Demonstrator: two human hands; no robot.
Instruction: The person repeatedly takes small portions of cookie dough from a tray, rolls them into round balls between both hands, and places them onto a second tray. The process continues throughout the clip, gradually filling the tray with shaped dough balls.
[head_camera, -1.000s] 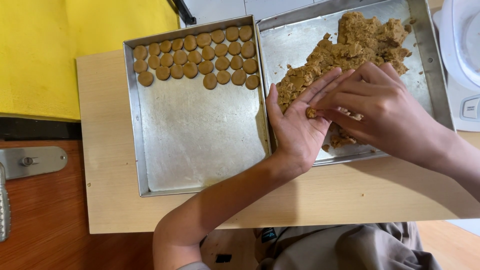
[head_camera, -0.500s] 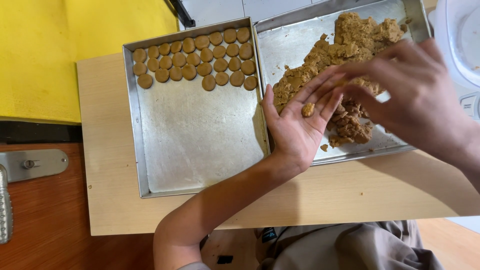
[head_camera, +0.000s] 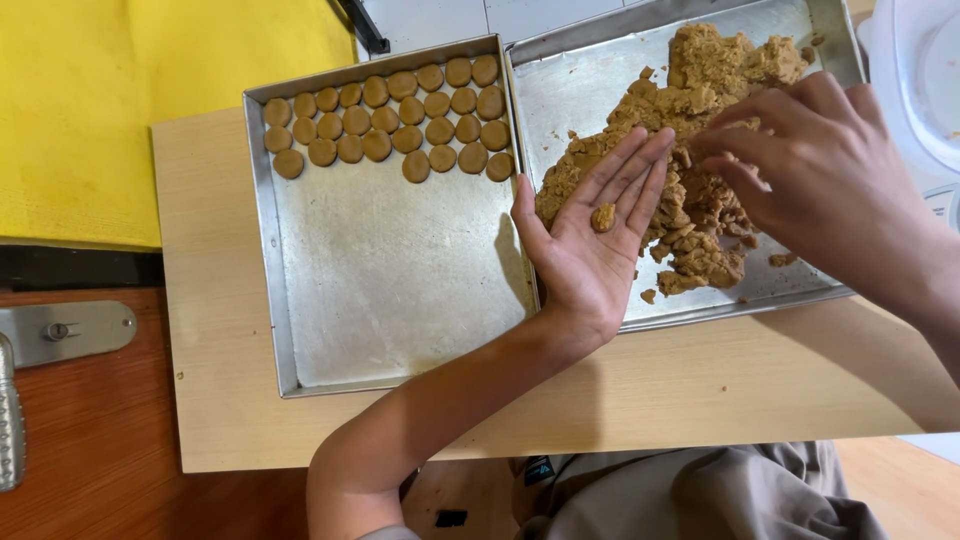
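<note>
A pale wooden table (head_camera: 700, 400) carries everything, with a yellow cloth (head_camera: 130, 110) spread past its far left corner. Two steel trays sit side by side along the far edge, their rims touching.

The left tray (head_camera: 380, 290) is mostly bare metal. Three rows of small flattened dough rounds (head_camera: 400, 125) run along its far wall, packed close and touching one another, with a couple of extras starting a fourth row.

The right tray (head_camera: 590, 80) holds a rough, crumbly heap of brown dough (head_camera: 700, 150) piled toward its far right corner and spilling down the middle, with loose crumbs scattered toward the near rim.

The left hand (head_camera: 590, 240) lies palm up over the seam between the trays, fingers spread flat and gripping nothing. A small dough piece (head_camera: 602, 217) rests loose in the hollow of the palm. The right hand (head_camera: 820, 180) hovers over the heap with fingertips drawn together at the dough; whether they pinch a bit of it I cannot tell.

The risk I see is that unheld lump: tip the palm and it rolls off onto the table or down between the trays. The dough also looks dry enough to break apart if pressed hard, and a sleeve or wrist crossing the left tray could smudge the finished rounds.
</note>
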